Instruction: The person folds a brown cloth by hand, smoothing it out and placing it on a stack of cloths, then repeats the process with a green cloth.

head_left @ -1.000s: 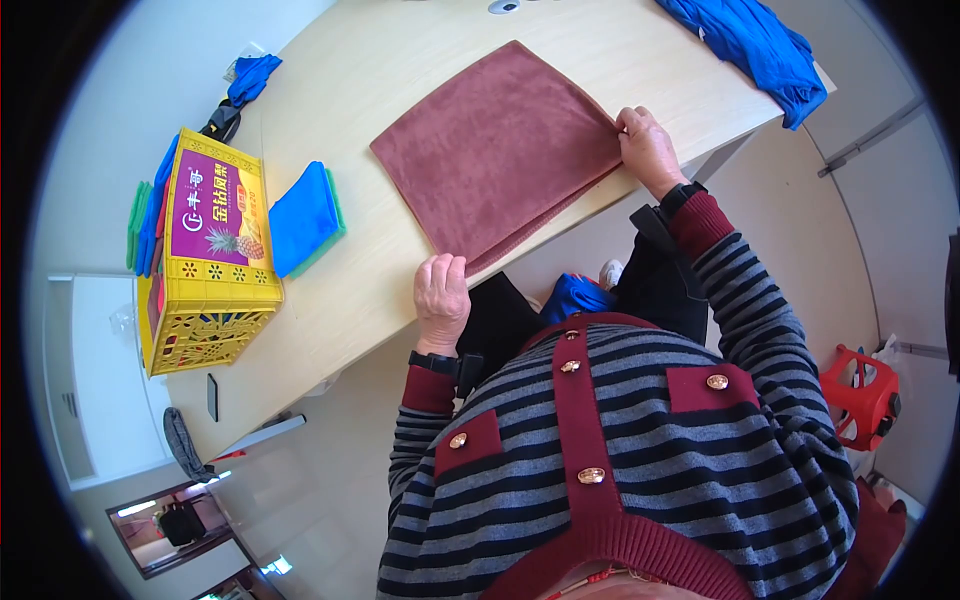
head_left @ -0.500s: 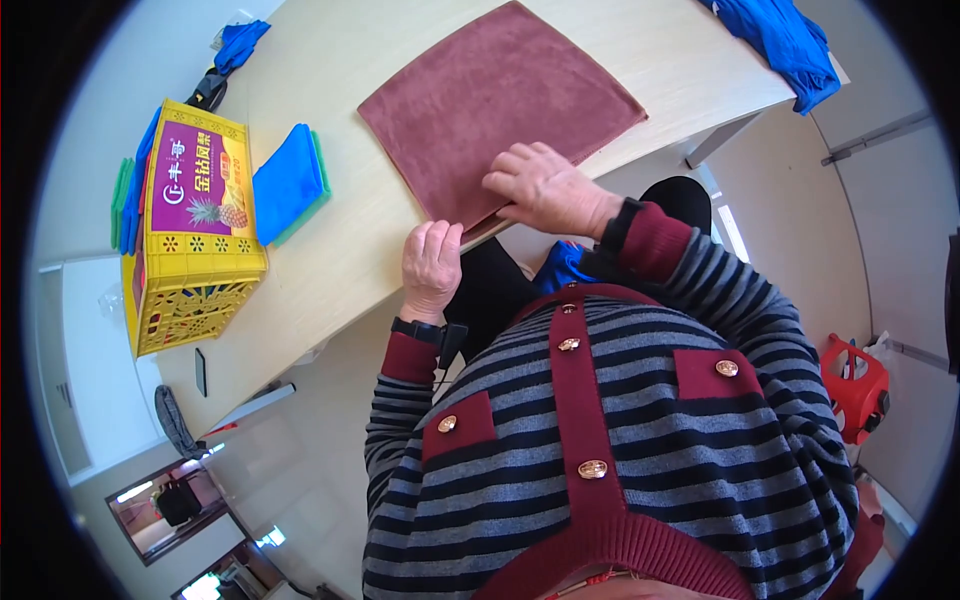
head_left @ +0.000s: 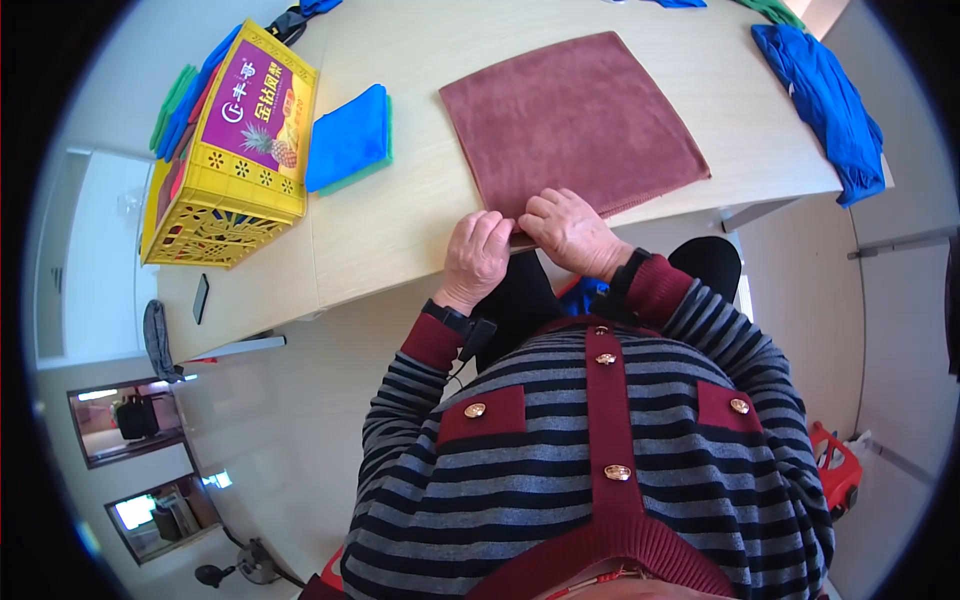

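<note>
Left grip (head_left: 478,255) and right grip (head_left: 570,230) are set side by side, touching, at the near table (head_left: 400,225) edge. Both are laid on the near corner of the cloth (head_left: 575,120), with fingers curled down onto it. The left fingers (head_left: 490,225) are bent over the corner's left edge and the right fingers (head_left: 548,207) are spread on top, just beside them. Whether the corner is pinched or only pressed cannot be told.

The cloth is maroon and square, spread flat on the table and turned slightly. It is seen stretching away from both grips, toward the far right. Its near corner is covered by the grips and the rest is left bare.

A folded blue cloth (head_left: 350,135) is laid left of it, near but apart, on top of a green one (head_left: 372,172). A yellow crate (head_left: 225,190) is set further left, just beside that stack, with a purple pineapple card (head_left: 258,105) on top. Coloured cloths (head_left: 182,95) are stacked behind the crate. A dark phone (head_left: 200,297) is laid near the table's left corner. A crumpled blue cloth (head_left: 825,95) is draped at the right end, well apart from the grips.
</note>
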`<state>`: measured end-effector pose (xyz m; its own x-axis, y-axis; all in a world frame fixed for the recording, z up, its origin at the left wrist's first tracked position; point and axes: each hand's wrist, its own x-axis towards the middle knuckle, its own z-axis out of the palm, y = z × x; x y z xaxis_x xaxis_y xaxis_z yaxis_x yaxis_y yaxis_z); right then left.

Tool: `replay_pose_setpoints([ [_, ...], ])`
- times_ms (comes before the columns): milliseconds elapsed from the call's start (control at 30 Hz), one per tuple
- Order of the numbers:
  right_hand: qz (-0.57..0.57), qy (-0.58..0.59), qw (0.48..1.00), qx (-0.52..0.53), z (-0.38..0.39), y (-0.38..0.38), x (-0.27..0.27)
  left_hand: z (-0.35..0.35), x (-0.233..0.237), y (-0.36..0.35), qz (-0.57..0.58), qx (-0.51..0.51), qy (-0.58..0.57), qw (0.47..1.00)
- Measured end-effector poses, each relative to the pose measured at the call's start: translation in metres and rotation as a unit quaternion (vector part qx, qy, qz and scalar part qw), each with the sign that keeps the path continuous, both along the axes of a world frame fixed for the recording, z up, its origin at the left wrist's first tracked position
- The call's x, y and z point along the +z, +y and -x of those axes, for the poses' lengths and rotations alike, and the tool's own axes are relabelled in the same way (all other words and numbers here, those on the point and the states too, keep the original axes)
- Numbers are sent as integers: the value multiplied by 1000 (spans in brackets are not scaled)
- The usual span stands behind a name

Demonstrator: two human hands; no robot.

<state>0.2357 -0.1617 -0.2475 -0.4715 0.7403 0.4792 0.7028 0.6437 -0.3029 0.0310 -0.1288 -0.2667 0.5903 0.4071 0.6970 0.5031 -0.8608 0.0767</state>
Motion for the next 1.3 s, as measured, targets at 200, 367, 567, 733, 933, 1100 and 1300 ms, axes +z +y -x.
replay_pose_setpoints([
  [200,14,35,999,34,-5,-2,11,3,10,-1,24,-20,39,999],
  [367,76,-18,996,-32,-5,-1,13,8,13,-3,38,-51,35,997],
  [567,59,-116,991,-20,-11,-10,-2,-5,53,48,133,14,-18,991],
  [733,43,-162,986,-22,-13,-13,3,-39,17,163,100,75,122,985],
  [933,79,-174,981,14,-19,-11,7,-66,-15,222,197,189,204,940],
  [1100,93,-160,982,27,-19,-12,8,-69,-15,228,225,238,196,924],
  [1300,131,-52,990,10,-43,-4,24,-77,-8,229,236,265,238,904],
])
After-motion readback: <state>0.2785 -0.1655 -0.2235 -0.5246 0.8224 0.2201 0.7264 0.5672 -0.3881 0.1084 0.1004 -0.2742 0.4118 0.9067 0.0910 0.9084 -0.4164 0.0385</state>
